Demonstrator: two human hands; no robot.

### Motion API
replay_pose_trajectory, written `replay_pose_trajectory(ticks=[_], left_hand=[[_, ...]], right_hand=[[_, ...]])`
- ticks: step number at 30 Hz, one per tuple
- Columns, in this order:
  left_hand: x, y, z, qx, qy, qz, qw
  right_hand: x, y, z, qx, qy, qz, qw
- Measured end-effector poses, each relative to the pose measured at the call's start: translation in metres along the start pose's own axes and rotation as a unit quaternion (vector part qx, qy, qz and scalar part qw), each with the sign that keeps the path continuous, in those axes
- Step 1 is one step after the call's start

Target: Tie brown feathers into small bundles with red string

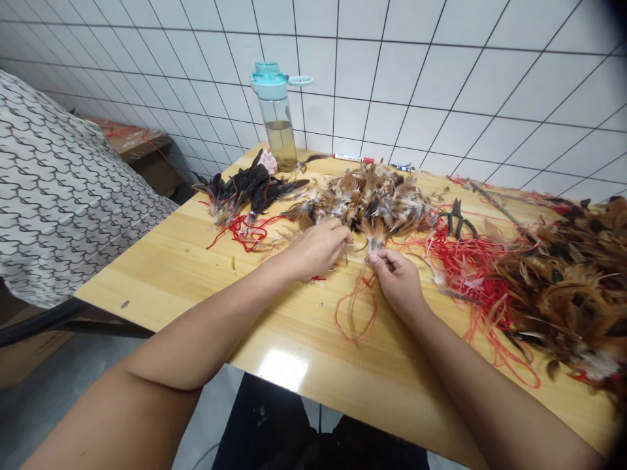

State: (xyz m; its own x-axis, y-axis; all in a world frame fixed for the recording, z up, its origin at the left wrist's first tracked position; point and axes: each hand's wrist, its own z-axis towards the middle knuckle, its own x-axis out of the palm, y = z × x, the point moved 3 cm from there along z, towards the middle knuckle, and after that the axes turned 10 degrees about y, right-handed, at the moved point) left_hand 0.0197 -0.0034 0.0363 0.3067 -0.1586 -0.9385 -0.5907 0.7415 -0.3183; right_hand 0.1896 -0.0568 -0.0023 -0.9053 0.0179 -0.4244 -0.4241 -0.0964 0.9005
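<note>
My right hand (pixel 398 277) pinches the base of a small feather bundle (pixel 375 236) between thumb and fingers. A loop of red string (pixel 356 339) hangs from that bundle down over the wooden table. Just to the left, my left hand (pixel 321 249) has its fingers curled together, low above the tabletop; whatever sits between its fingertips is too small to make out. Right behind both hands lies a heap of brown and white feathers (pixel 365 196). Black feather bundles (pixel 252 189) with red string rest at the left of the heap.
A water bottle (pixel 279 124) stands at the back by the tiled wall. Pliers (pixel 458 222) lie beside tangled red string (pixel 470 267). Brown feathers (pixel 573 281) pile up on the right. A marker (pixel 353 158) lies along the wall. Patterned fabric (pixel 73 196) hangs at left beyond the table (pixel 161 281).
</note>
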Motion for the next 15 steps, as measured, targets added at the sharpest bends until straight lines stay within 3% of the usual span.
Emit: replay_pose_trajectory(ticks=[8, 15], left_hand=[[-0.0018, -0.0027, 0.0007, 0.054, -0.034, -0.055, 0.996], [-0.0008, 0.0052, 0.0007, 0.004, -0.047, -0.031, 0.998]], right_hand=[[-0.0011, 0.0017, -0.0001, 0.004, -0.014, 0.004, 1.000], [-0.0073, 0.0012, 0.0004, 0.002, -0.057, 0.007, 0.998]])
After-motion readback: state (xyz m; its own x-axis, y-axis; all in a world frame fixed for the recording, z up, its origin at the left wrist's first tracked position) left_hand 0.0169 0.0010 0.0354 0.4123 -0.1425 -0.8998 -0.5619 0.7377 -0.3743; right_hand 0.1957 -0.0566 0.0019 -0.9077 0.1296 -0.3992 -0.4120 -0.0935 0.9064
